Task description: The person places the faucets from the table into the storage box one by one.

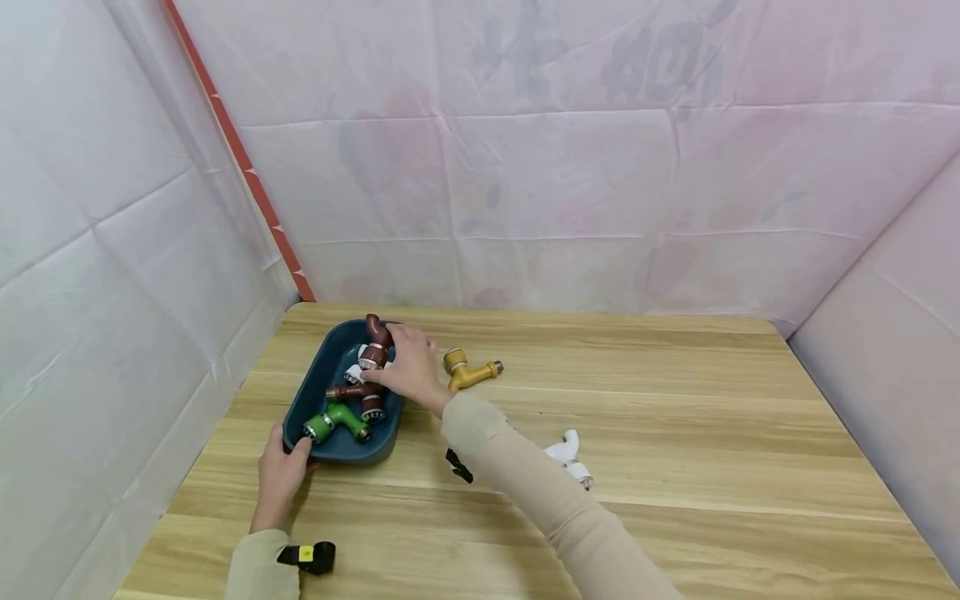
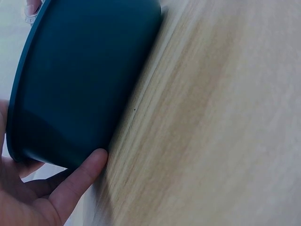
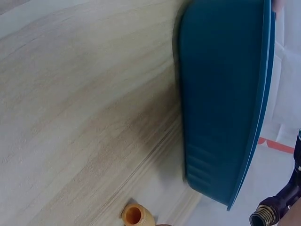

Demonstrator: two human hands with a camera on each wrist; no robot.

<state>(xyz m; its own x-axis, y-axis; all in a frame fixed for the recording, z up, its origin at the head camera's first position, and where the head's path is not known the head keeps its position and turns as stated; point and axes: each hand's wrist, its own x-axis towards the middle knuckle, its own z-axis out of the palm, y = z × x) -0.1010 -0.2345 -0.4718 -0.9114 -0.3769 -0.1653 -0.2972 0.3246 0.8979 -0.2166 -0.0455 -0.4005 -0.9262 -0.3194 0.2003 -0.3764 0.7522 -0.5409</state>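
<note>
My right hand (image 1: pixel 408 362) grips a brown plastic tap (image 1: pixel 375 357) over the far right part of a dark blue basin (image 1: pixel 309 396). The threaded end of that brown tap (image 3: pixel 264 215) shows at the lower right of the right wrist view. At the basin's near left corner, my left hand (image 1: pixel 281 475) holds the rim with its thumb, its fingers (image 2: pixel 77 183) against the outer wall. Inside the basin lie a green tap (image 1: pixel 341 421), a second brown tap (image 1: pixel 360 392) and something white (image 1: pixel 352 374), partly hidden by the held tap.
To the right of the basin a yellow tap (image 1: pixel 471 375) lies on the wooden table (image 1: pixel 712 417). A white tap (image 1: pixel 573 460) lies farther right, partly covered by my right sleeve. White cloth walls (image 1: pixel 562 183) stand behind and at both sides.
</note>
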